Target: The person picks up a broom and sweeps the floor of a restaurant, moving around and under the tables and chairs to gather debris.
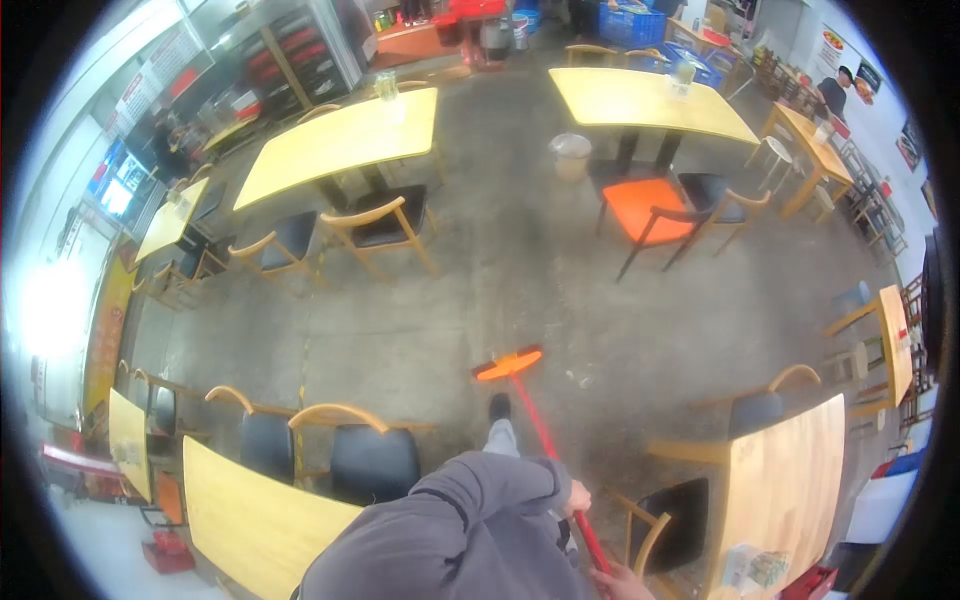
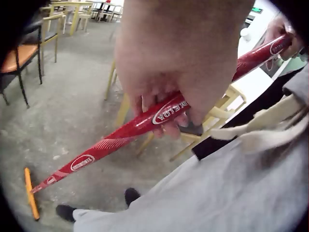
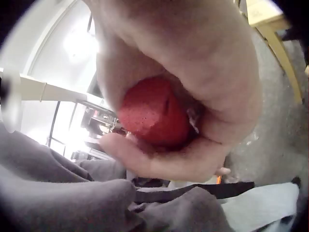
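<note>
The broom (image 1: 508,364) is set with its orange head on the floor (image 1: 480,290), just ahead of a shoe (image 1: 499,406) and between the seats of two tables. Since head and shoe lie so close, the shoe could be struck, or the head trodden on, if the broom is drawn straight back. A chair (image 1: 668,525) stands just beside the upper part of the red handle (image 2: 120,131) and could be knocked by a wide sweep. Small scraps (image 1: 583,380) beside the head could be missed if the head is lifted or tilted.

The left hand (image 1: 577,497) is clenched round the handle partway down, with the fingers wrapped under it and the grey sleeve bent across the body. The right hand (image 1: 622,581) is closed over the handle's top end, which is cupped in the palm. The handle slopes forward and down to the floor.
</note>
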Demonstrator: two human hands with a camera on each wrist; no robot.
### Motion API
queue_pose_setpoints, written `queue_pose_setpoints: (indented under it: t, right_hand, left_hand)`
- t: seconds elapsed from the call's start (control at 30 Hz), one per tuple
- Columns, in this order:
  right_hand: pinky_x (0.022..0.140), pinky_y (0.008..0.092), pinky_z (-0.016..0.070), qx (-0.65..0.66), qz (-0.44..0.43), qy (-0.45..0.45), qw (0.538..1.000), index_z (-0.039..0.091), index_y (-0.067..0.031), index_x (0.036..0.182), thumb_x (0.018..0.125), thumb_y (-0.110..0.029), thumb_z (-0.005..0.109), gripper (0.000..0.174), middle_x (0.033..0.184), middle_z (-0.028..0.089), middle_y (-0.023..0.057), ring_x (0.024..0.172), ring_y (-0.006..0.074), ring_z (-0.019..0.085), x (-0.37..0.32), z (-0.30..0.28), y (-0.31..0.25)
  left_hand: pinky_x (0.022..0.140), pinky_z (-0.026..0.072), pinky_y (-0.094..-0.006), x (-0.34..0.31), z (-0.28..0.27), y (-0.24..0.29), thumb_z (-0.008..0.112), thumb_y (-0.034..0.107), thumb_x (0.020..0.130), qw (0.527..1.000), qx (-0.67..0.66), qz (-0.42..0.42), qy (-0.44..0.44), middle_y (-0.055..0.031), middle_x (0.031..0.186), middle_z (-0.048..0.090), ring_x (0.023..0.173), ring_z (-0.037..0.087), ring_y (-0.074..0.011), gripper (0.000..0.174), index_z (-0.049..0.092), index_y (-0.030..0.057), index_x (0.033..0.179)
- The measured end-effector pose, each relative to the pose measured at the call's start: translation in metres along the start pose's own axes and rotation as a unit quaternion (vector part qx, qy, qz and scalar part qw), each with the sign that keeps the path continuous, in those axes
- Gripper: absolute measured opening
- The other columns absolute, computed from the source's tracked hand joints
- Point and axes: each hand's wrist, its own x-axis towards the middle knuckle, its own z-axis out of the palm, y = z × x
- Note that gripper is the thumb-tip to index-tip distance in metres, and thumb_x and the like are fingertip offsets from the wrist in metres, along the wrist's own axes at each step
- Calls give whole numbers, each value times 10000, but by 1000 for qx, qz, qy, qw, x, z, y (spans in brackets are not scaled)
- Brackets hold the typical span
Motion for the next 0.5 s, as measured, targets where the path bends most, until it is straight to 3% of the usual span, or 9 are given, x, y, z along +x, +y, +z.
queue_pose_setpoints:
  t: [0.17,0.3,0.4,0.5]
  right_hand:
    - [404,187,314,-36,40,50,997,546,-66,1065,868,-276,603,294,634,445,-57,458,43,387,-18,2,-24]
    - [427,189,321,-63,-11,20,998,547,-54,1069,873,-258,596,287,640,458,-55,480,43,397,-1,6,-67]
    - [474,193,335,-65,-67,4,996,547,-46,1069,890,-228,571,256,682,484,-44,545,44,414,24,21,-121]
    - [505,209,365,-62,-102,-56,991,539,-51,1075,901,-239,556,257,716,492,-31,588,54,426,82,18,-168]
  left_hand:
    - [720,501,-444,-4,-35,3,687,355,658,999,-7,39,-22,-145,808,650,829,627,-330,322,663,81,825]
    - [718,500,-439,-18,-68,-31,684,372,675,1000,28,6,6,-133,825,650,847,624,-320,327,661,95,848]
    - [703,498,-444,-51,-116,-72,684,349,681,999,44,-9,31,-115,819,647,838,622,-319,303,658,100,852]
    - [689,497,-446,-108,-183,-109,694,322,668,994,30,-80,69,-109,814,642,819,622,-323,289,650,97,843]
